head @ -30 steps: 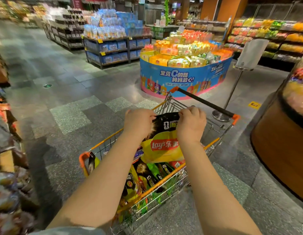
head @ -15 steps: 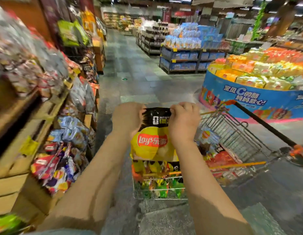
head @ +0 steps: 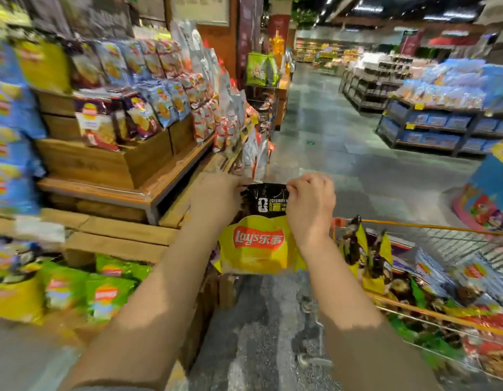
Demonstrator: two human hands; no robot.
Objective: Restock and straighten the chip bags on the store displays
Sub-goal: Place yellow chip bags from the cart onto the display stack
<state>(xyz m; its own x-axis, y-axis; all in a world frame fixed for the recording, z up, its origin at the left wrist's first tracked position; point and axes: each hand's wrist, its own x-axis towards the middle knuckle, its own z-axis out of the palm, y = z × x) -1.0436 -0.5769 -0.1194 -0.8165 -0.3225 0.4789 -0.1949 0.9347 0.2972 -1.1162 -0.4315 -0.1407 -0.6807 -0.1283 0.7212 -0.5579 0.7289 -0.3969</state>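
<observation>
Head view differs from the frame half a second earlier: the sight line has swung further left, so the wooden display [head: 109, 165] now fills the area left of the fingers, the shopping cart [head: 430, 280] has shifted to the right of them, and the round blue promotional stand [head: 490, 193] has slid to the right edge. Both hands keep the same grip on the chip bag [head: 258, 244]. The left hand [head: 216, 198] pinches the top left corner with curled fingers, and the right hand [head: 311, 204] pinches the top right corner in the same manner. The bag hangs below the fingers, in the air above the grey speckled floor, between the display and the cart and touching neither. The bag is a glossy, crinkled foil pouch: the upper band is black with white print, the body is yellow, and a red oval Lay's logo sits at its centre. The top seam is stretched flat between the two grips; the lower edge is creased and uneven. Left of the fingers, the display consists of stepped plank tiers with a visible wood grain, carrying upright rows of blue, purple and red-and-white bags; green bags [head: 103, 289] lie on its lowest level, blurred. Right of the fingers, the cart is a wire basket with orange rim trim, filled with assorted bags standing on edge.
</observation>
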